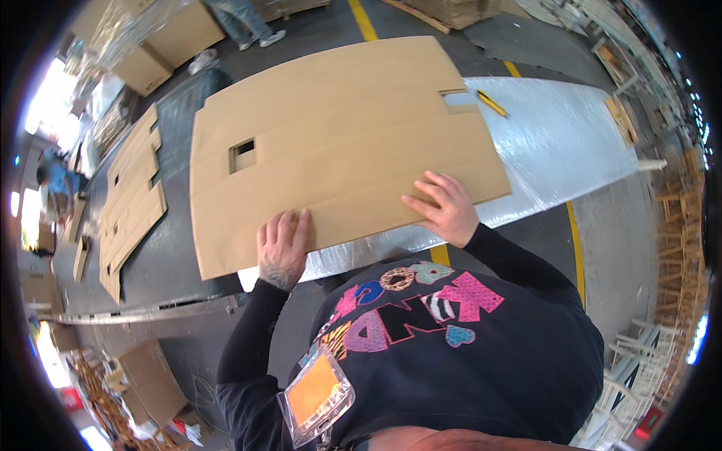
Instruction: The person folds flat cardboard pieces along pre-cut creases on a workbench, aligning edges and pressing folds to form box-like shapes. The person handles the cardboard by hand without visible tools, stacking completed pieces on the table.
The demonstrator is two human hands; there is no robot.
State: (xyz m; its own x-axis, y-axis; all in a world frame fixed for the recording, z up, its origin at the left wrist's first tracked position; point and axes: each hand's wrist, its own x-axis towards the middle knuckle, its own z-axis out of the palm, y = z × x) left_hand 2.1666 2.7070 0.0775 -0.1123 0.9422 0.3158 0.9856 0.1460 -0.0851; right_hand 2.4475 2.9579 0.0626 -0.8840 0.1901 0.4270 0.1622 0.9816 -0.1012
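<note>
A large flat sheet of brown cardboard point(338, 135) lies in front of me, with a rectangular cutout near its left side and a notch in its right edge. My left hand point(283, 244) rests on its near edge, fingers extended over the top face. Farther right, my right hand point(444, 207) lies on the same sheet near its front right corner, fingers spread. Beneath the sheet is a long panel wrapped in shiny clear film point(564, 143). A yellow utility knife point(492, 104) lies on that film, just beyond the sheet's right edge.
Narrower cut cardboard pieces point(135, 199) lie on the dark table point(188, 248) at left. Cardboard boxes point(177, 37) and another person's legs point(244, 22) are at the far left. Wooden chairs point(681, 248) line the right; a large carton point(150, 383) stands lower left.
</note>
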